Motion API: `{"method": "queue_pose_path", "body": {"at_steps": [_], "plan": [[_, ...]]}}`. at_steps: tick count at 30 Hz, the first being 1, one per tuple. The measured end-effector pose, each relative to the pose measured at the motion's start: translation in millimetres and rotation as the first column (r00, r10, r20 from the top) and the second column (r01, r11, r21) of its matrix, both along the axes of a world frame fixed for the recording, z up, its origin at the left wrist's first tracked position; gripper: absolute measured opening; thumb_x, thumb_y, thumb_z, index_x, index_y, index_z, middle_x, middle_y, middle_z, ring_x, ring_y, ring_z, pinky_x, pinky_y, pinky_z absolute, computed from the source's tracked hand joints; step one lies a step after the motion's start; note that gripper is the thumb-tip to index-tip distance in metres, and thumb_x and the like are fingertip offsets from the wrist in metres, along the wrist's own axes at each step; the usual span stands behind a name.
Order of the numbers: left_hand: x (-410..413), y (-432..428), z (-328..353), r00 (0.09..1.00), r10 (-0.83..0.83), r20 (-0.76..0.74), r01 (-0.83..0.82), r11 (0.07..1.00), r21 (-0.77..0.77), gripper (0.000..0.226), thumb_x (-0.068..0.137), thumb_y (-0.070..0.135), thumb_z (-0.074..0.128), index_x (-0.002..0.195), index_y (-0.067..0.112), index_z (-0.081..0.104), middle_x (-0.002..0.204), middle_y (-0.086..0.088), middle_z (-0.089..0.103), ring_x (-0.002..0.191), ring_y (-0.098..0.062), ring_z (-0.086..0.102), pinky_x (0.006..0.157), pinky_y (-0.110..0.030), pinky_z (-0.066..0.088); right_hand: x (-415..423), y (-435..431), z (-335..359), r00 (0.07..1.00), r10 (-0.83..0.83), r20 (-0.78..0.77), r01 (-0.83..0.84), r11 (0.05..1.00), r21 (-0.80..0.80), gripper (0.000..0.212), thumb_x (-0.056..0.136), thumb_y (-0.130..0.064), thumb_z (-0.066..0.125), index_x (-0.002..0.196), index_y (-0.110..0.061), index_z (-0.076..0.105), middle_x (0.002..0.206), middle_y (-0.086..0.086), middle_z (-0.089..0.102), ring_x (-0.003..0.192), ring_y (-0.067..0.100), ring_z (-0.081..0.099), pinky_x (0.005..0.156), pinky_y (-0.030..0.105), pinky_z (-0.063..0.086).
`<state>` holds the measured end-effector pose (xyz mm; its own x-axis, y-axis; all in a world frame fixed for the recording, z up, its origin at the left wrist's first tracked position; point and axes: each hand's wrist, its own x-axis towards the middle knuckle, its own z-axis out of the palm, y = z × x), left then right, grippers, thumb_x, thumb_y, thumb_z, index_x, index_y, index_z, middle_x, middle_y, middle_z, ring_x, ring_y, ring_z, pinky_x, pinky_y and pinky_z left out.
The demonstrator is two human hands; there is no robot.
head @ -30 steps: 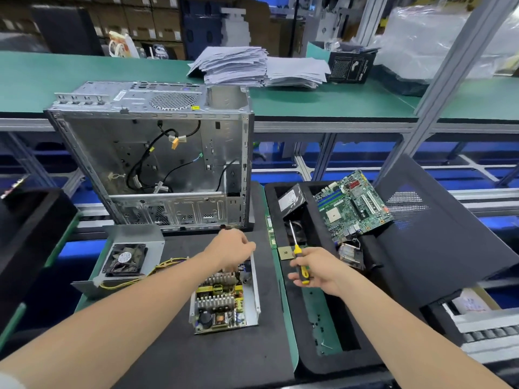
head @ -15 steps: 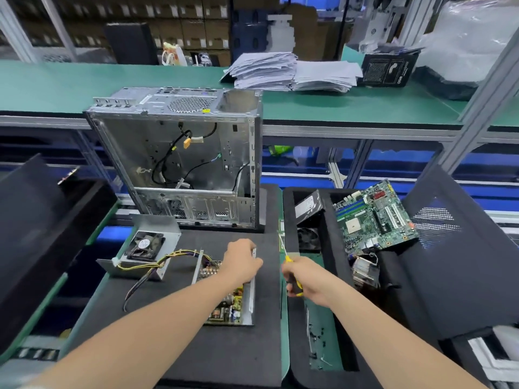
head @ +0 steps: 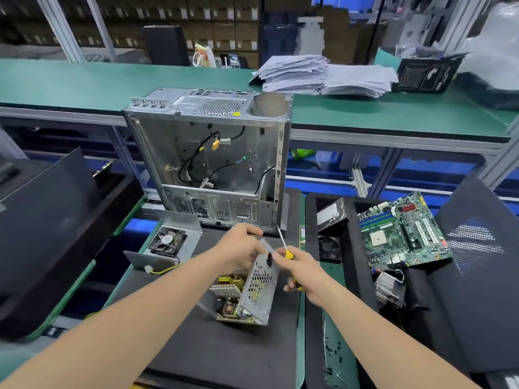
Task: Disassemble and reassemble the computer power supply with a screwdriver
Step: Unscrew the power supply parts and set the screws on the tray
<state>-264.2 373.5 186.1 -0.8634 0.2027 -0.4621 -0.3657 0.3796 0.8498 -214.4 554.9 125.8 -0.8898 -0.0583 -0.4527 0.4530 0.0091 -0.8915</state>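
left hand (head: 238, 248) grips the tilted power supply (head: 259, 284) just in front of the open computer case (head: 210, 158); right hand (head: 302, 272) clasps the screwdriver (head: 288, 254). fan cover (head: 168, 242) front-left of the case, motherboard (head: 401, 234) to its right.

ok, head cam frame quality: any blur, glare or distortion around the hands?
Head view: wide-angle bowing bends the green bench edge; left hand holding the power supply and right hand gripping the screwdriver look slightly motion-soft, though the mesh holes are readable; lighting even, shadows faint; plastic wrap top right blown out; back shelves blurred.
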Motion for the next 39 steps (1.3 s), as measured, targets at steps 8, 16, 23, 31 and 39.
{"method": "queue_pose_path", "body": {"at_steps": [8,16,23,31,39], "plan": [[-21,-41,4,0.983,-0.15,0.107,0.126,0.97,0.206,0.028,0.103,0.011,0.06,0.13,0.015,0.055,0.107,-0.017,0.078,0.089,-0.035,0.078,0.067,-0.038,0.062,-31,-18,19,0.968,0.178,-0.176,-0.157,0.98,0.124,0.014,0.09,-0.031,0.083,0.087,-0.02,0.073,0.071,0.0,0.069,0.051,0.01,0.057,0.045,0.025,0.043],[-72,-116,-28,0.821,-0.556,-0.129,0.4,0.722,-0.564,0.065,0.089,-0.012,0.041,0.144,0.02,0.051,0.141,0.001,0.06,0.13,-0.019,0.058,0.105,-0.031,0.048,-38,-19,26,0.954,0.262,-0.146,-0.231,0.952,0.199,0.022,0.094,-0.036,0.078,0.085,-0.018,0.068,0.074,0.004,0.066,0.051,0.015,0.048,0.048,0.025,0.043],[-94,-120,-77,0.594,-0.804,0.003,0.549,0.403,-0.732,0.025,0.1,0.029,0.065,0.122,0.017,0.065,0.122,-0.003,0.065,0.111,-0.023,0.061,0.097,-0.034,0.047,-30,-18,30,0.943,0.288,-0.166,-0.254,0.947,0.198,0.013,0.101,-0.029,0.069,0.091,-0.021,0.071,0.083,0.005,0.067,0.053,0.008,0.048,0.05,0.022,0.044],[-112,-114,-85,0.778,-0.628,-0.035,0.589,0.747,-0.308,0.013,0.103,0.008,0.059,0.102,0.017,0.069,0.086,-0.009,0.066,0.072,-0.016,0.061,0.069,-0.026,0.051,-24,-6,28,0.953,0.284,-0.107,-0.261,0.947,0.188,0.016,0.101,-0.03,0.068,0.096,-0.015,0.066,0.086,0.006,0.057,0.062,0.016,0.042,0.059,0.026,0.043],[-116,-91,-43,0.804,-0.589,-0.08,0.54,0.78,-0.316,0.025,0.099,0.002,0.057,0.103,0.017,0.076,0.081,0.006,0.07,0.06,-0.006,0.062,0.052,-0.018,0.045,-28,-13,40,0.957,0.283,-0.059,-0.271,0.95,0.157,0.018,0.1,-0.024,0.07,0.082,-0.023,0.068,0.082,0.006,0.065,0.049,0.014,0.038,0.054,0.026,0.04]]}}
